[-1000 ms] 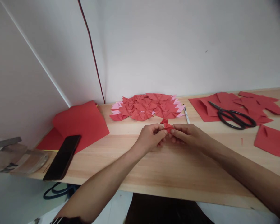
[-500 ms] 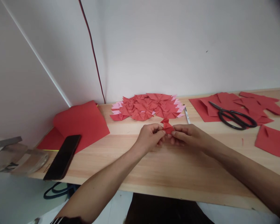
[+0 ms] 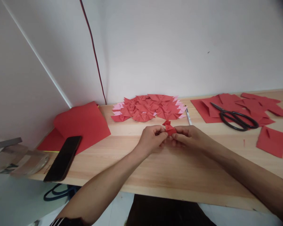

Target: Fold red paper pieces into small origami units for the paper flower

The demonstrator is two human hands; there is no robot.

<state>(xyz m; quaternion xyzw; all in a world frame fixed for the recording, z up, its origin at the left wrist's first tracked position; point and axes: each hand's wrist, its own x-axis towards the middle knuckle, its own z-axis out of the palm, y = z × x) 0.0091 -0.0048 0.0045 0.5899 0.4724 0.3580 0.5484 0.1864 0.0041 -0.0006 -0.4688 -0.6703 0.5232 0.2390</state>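
Note:
A small folded piece of red paper (image 3: 169, 128) is pinched between both hands above the middle of the wooden table (image 3: 169, 175). My left hand (image 3: 154, 137) grips its left side with thumb and fingers closed. On the right side, my right hand (image 3: 184, 135) holds it the same way, the fingertips of both hands nearly touching below the paper. Just behind the hands lies a pile of folded red and pink paper pieces (image 3: 146, 107), and a white pen (image 3: 188, 116) lies to its right.
Black-handled scissors (image 3: 239, 120) rest on red paper sheets (image 3: 202, 110) at the right, with a cut red piece (image 3: 270, 142) nearer. At the left are large red sheets (image 3: 84, 125), a black phone (image 3: 63, 158) and a clear container (image 3: 30, 161) by the table edge.
The hands have barely moved. The fingers under the folded red paper have shifted slightly, with fewer fingertips showing below it.

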